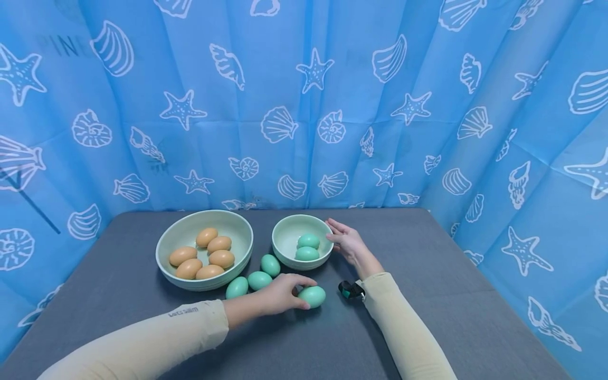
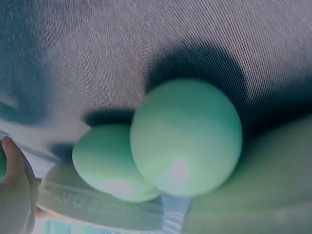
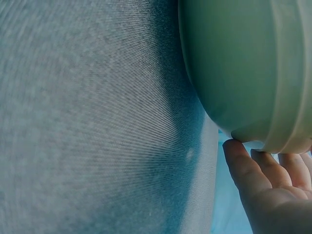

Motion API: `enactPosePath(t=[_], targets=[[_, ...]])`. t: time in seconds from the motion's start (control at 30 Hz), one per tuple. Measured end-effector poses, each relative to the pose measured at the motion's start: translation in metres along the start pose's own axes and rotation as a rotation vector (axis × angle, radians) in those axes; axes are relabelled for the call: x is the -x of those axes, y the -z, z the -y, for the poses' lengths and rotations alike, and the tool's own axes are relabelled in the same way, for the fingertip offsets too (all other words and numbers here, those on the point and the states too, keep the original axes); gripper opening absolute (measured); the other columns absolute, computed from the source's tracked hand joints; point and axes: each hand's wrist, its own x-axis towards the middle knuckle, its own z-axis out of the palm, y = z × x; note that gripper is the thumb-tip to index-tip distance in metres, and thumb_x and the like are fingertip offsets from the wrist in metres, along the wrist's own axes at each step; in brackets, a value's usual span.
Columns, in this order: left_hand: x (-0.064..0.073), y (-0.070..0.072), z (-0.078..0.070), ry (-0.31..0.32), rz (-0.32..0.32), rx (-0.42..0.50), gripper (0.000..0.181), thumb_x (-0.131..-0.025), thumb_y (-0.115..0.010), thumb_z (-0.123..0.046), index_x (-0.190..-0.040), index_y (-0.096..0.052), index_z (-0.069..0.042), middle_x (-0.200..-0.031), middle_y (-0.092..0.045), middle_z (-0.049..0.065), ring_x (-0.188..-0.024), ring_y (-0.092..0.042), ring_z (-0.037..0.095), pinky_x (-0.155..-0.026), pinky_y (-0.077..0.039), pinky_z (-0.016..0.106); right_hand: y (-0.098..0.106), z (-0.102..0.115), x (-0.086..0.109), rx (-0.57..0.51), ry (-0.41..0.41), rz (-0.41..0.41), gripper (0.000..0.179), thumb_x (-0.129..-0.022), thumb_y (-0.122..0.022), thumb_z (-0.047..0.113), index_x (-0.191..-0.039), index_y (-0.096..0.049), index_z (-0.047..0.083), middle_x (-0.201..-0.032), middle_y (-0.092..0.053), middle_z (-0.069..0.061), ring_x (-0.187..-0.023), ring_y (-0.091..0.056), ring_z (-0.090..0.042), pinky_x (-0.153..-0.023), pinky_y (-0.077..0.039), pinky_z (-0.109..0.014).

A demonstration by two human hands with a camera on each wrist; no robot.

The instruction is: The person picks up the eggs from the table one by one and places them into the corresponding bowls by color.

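My left hand pinches a green egg between thumb and fingers, low over the table in front of the small bowl. Two green eggs lie inside that small pale green bowl. At its right side my right hand holds the bowl, thumb at the rim and fingers along the outer wall; the right wrist view shows fingertips against the wall. Three more green eggs, one of them this egg, lie on the table between the bowls. The left wrist view shows two green eggs up close.
A larger pale green bowl stands on the left with several orange-brown eggs in it. Grey cloth covers the table. Behind hangs a blue curtain with white shells and starfish. A black strap is at the right wrist.
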Motion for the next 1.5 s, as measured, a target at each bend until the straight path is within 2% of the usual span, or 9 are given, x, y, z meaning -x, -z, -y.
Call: enactPosePath(t=[0.37,0.57,0.83,1.13,1.3,1.5], targets=[[-0.003,0.021,-0.011,-0.047,-0.141,-0.071,0.05,-0.09,-0.075,-0.007,-0.136,-0.06,0.002,-0.135,-0.063,0.016,-0.112,-0.065,0.03,-0.092,-0.056,0.042,0.001,-0.002,0.0,0.005,0.02,0.004,0.059,-0.103,-0.047,-0.003,-0.158,-0.025,0.001,-0.163,-0.026,-0.016,-0.148,-0.032,-0.033,-0.115,-0.036,-0.054],[-0.008,0.029,-0.008,-0.014,-0.2,-0.024,0.052,-0.09,-0.074,-0.008,-0.139,-0.058,0.001,-0.139,-0.06,0.018,-0.113,-0.067,0.033,-0.092,-0.057,0.042,0.001,-0.002,0.0,0.004,0.028,0.014,0.06,-0.102,-0.047,-0.004,-0.158,-0.024,0.001,-0.163,-0.026,-0.017,-0.148,-0.032,-0.034,-0.114,-0.037,-0.053],[-0.016,0.04,-0.011,0.031,-0.281,-0.03,0.051,-0.09,-0.074,-0.006,-0.138,-0.059,-0.001,-0.137,-0.062,0.016,-0.093,-0.069,0.024,-0.078,-0.057,0.032,0.001,-0.001,-0.001,-0.006,0.013,0.008,0.06,-0.102,-0.048,-0.003,-0.158,-0.025,0.002,-0.163,-0.026,-0.015,-0.148,-0.032,-0.031,-0.112,-0.041,-0.049],[-0.028,0.047,-0.013,0.078,-0.306,-0.05,0.05,-0.089,-0.074,-0.004,-0.137,-0.061,-0.004,-0.137,-0.062,0.013,-0.105,-0.065,0.03,-0.082,-0.057,0.035,0.001,-0.001,-0.001,-0.013,0.011,0.013,0.061,-0.102,-0.047,-0.004,-0.158,-0.024,0.002,-0.163,-0.026,-0.015,-0.149,-0.031,-0.031,-0.115,-0.037,-0.053],[-0.033,0.05,-0.008,0.043,-0.284,-0.084,0.049,-0.089,-0.073,-0.002,-0.136,-0.061,0.0,-0.135,-0.063,0.017,-0.108,-0.065,0.032,-0.088,-0.056,0.038,0.001,-0.001,-0.001,-0.016,0.013,0.015,0.061,-0.102,-0.047,-0.004,-0.158,-0.024,0.001,-0.163,-0.026,-0.015,-0.149,-0.031,-0.031,-0.115,-0.037,-0.052],[-0.041,0.053,-0.001,0.004,-0.22,-0.147,0.048,-0.09,-0.072,-0.003,-0.136,-0.059,0.003,-0.135,-0.062,0.019,-0.12,-0.061,0.033,-0.094,-0.055,0.039,0.001,-0.001,0.001,-0.025,0.009,0.01,0.061,-0.101,-0.048,-0.005,-0.158,-0.026,0.002,-0.163,-0.027,-0.015,-0.149,-0.032,-0.03,-0.115,-0.036,-0.052]])
